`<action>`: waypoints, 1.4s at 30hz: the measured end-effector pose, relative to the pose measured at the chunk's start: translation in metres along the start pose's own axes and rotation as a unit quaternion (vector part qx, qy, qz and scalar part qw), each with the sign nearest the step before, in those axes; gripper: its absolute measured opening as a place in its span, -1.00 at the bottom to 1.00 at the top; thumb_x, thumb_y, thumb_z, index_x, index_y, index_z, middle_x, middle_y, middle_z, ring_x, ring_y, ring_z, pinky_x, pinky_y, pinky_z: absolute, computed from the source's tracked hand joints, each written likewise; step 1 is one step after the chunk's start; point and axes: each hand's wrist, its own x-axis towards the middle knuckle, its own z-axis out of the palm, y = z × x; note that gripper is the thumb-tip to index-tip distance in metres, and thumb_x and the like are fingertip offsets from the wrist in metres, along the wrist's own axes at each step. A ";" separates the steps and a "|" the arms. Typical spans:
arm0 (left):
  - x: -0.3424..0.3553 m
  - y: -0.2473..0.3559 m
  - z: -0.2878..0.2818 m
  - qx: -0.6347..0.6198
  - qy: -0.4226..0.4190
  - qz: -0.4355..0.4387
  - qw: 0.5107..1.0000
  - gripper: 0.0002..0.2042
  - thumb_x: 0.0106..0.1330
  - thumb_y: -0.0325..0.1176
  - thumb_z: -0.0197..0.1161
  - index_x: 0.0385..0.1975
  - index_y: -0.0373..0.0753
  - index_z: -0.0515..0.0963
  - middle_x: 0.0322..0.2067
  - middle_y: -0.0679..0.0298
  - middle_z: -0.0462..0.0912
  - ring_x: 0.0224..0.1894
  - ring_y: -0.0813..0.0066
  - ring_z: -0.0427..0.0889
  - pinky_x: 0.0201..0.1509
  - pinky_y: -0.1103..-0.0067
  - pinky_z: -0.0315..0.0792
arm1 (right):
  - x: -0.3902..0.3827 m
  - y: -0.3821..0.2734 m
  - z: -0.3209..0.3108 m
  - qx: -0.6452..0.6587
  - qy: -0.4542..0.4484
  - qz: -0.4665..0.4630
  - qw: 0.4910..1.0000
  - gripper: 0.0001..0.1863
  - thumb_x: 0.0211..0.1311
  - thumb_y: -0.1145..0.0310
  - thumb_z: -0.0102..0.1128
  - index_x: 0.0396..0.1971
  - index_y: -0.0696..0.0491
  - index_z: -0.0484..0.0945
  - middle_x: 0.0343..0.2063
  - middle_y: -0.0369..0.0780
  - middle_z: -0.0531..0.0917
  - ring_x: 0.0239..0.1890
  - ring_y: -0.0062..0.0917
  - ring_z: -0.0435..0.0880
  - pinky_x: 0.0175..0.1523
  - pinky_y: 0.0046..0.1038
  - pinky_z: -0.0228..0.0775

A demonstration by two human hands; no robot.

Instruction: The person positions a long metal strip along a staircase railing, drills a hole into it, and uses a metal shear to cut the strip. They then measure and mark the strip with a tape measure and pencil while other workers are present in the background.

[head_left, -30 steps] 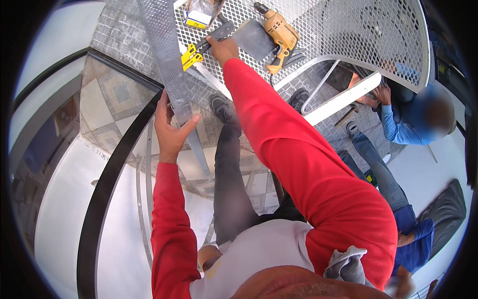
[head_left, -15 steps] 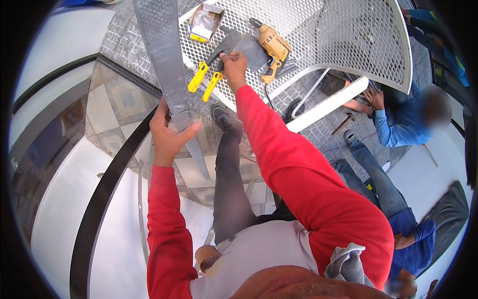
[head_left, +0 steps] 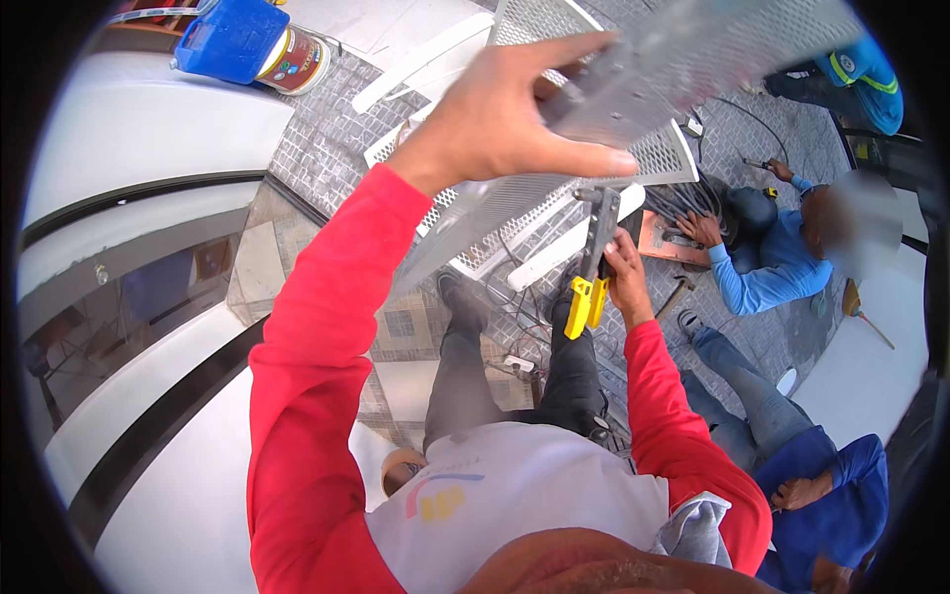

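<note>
My left hand (head_left: pixel 505 119) is raised high in the middle, fingers wrapped round a long galvanized metal bar (head_left: pixel 693 59) that runs diagonally toward the upper right, blurred at its far end. Below it, my right hand (head_left: pixel 626 277) grips what look like black clamps with yellow handles (head_left: pixel 584 302); whether both are fully in my fingers is hard to tell. A white mesh table (head_left: pixel 539 262) lies behind the bar and my hands, partly hidden by them.
A blue jug (head_left: pixel 228 35) and paint bucket (head_left: pixel 297 64) stand upper left. At right, a co-worker in light blue (head_left: pixel 767 262) reaches to an orange case (head_left: pixel 661 238) with cables; a hammer (head_left: pixel 675 297) lies nearby. Another co-worker (head_left: pixel 871 84) is top right, another (head_left: pixel 821 505) bottom right.
My left hand has swung up and right, tilting the metal bar across the table. My right hand has lifted the yellow-handled tools off the table and drawn back rightward and down in view.
</note>
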 end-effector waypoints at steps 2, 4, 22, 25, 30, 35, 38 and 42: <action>0.038 0.041 0.044 0.031 -0.066 0.054 0.996 -0.09 -0.06 -0.01 0.63 0.31 -0.34 0.47 -0.06 0.06 0.74 -0.07 0.34 0.74 0.09 0.48 0.56 | -0.039 -0.020 -0.020 0.009 0.050 -0.006 0.999 -0.68 0.47 0.27 0.08 0.12 0.04 0.42 -0.20 -0.24 0.64 -0.23 -0.50 0.69 -0.14 -0.46 0.59; 0.067 0.073 0.087 0.028 -0.117 0.107 0.987 -0.07 -0.10 0.10 0.62 0.28 -0.35 0.50 -0.05 0.01 0.74 -0.12 0.23 0.76 0.06 0.46 0.58 | -0.078 -0.034 -0.040 0.015 0.096 0.002 0.995 -0.66 0.43 0.13 0.12 0.01 0.04 0.43 -0.26 -0.21 0.63 -0.30 -0.48 0.67 -0.18 -0.47 0.58; 0.169 0.229 0.299 0.066 -0.342 0.213 0.913 -0.17 -0.22 0.29 0.57 -0.03 -0.28 0.69 -0.29 0.05 0.79 -0.24 0.13 0.78 -0.09 0.37 0.58 | -0.245 -0.004 -0.154 -0.018 0.225 0.096 0.969 -0.46 0.27 0.28 0.45 0.13 0.03 0.35 -0.38 -0.23 0.65 -0.47 -0.56 0.63 -0.42 -0.50 0.49; 0.136 0.185 0.310 0.074 -0.406 0.217 0.885 -0.29 -0.18 0.17 0.60 -0.03 -0.15 0.69 -0.29 0.13 0.79 -0.21 0.05 0.78 -0.11 0.28 0.58 | -0.252 -0.006 -0.157 -0.128 0.209 0.094 0.965 -0.42 0.21 0.26 0.51 0.13 0.09 0.40 -0.35 -0.26 0.65 -0.40 -0.60 0.62 -0.32 -0.51 0.47; 0.071 0.048 0.310 0.061 -0.568 0.130 0.810 -0.24 -0.17 0.16 0.60 0.07 -0.15 0.64 -0.24 0.13 0.79 -0.16 0.10 0.77 -0.08 0.24 0.54 | -0.289 0.018 -0.131 -0.172 0.249 0.144 0.942 -0.32 0.10 0.35 0.58 0.15 0.24 0.39 -0.02 -0.09 0.62 0.01 -0.39 0.62 0.08 -0.41 0.48; 0.004 -0.059 0.314 0.089 -0.583 0.162 0.791 -0.19 -0.19 0.19 0.59 0.05 -0.25 0.64 -0.26 0.04 0.78 -0.14 -0.03 0.75 -0.03 0.18 0.54 | -0.322 0.062 -0.060 -0.275 0.303 0.212 0.888 -0.26 0.10 0.30 0.58 0.19 0.29 0.38 0.06 0.02 0.59 0.06 -0.32 0.61 0.17 -0.33 0.44; -0.030 -0.064 0.330 0.127 -0.594 0.145 0.781 -0.11 -0.27 0.33 0.56 0.06 -0.19 0.68 -0.12 0.01 0.76 0.01 -0.03 0.71 0.12 0.20 0.53 | -0.327 0.068 -0.024 -0.253 0.305 0.259 0.881 -0.24 0.12 0.30 0.57 0.23 0.30 0.35 0.03 0.03 0.60 0.04 -0.32 0.62 0.15 -0.37 0.46; -0.029 -0.061 0.340 0.117 -0.636 0.127 0.752 -0.15 -0.24 0.23 0.59 0.01 -0.31 0.66 -0.23 0.01 0.76 -0.07 -0.04 0.73 0.04 0.19 0.54 | -0.310 0.062 -0.018 -0.205 0.261 0.287 0.898 -0.27 0.13 0.32 0.57 0.20 0.30 0.35 -0.04 0.03 0.62 -0.02 -0.36 0.65 0.09 -0.41 0.48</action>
